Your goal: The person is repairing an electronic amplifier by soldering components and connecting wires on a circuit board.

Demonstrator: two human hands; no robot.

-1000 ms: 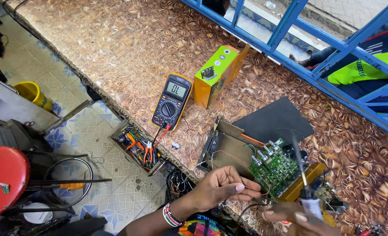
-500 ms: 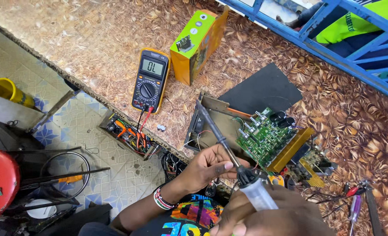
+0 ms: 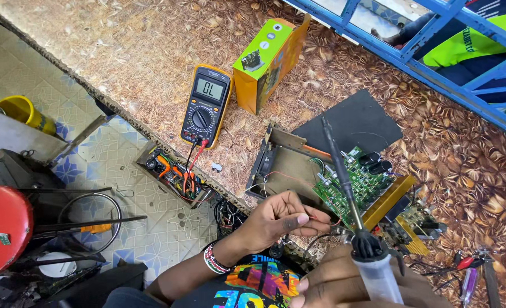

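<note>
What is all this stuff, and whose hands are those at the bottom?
The picture comes from a camera worn on a person's head, looking down, so the hands are that person's own. The right hand holds a soldering iron, a pen-like tool with a long thin tip, pointing up over a green circuit board. The left hand pinches something thin, maybe a wire; it is too small to tell. On the brown patterned worktop lie a yellow-edged meter with a dial and screen, a green and orange box, and a dark flat sheet. Someone in bright clothes sits behind blue bars.
</note>
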